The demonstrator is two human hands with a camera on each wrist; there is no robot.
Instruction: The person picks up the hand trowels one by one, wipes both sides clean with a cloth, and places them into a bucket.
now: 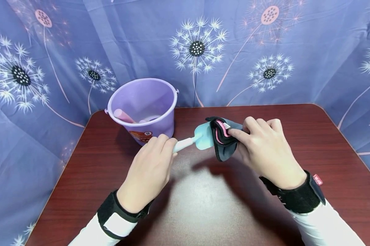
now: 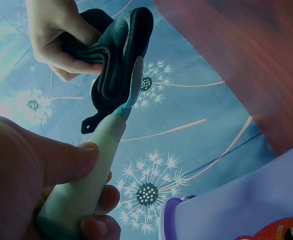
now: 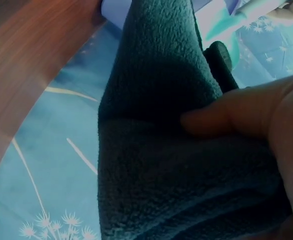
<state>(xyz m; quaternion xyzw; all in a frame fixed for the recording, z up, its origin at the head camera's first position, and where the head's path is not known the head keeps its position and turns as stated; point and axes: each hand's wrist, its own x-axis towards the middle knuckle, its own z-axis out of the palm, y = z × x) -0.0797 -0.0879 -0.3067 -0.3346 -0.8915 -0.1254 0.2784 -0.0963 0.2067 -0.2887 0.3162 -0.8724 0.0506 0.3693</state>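
Note:
My left hand [image 1: 152, 164] grips a small toy shovel by its white handle [image 1: 182, 145], above the table. The shovel's light blue blade [image 1: 204, 136] points right, toward my other hand. In the left wrist view my thumb lies along the handle [image 2: 81, 187] and fingers curl round beneath it. My right hand [image 1: 263, 148] pinches a folded grey cloth [image 1: 226, 150] with black edging and pink showing between its folds. The cloth lies against the blade and covers its far end. Close up in the right wrist view, the cloth [image 3: 156, 165] looks fuzzy, with my thumb pressed on it.
A purple bucket [image 1: 164, 124] stands at the table's back left, with a pink-handled thing [image 1: 123, 116] inside. The reddish-brown table [image 1: 320, 136] ends at a blue curtain [image 1: 148, 41] printed with dandelions.

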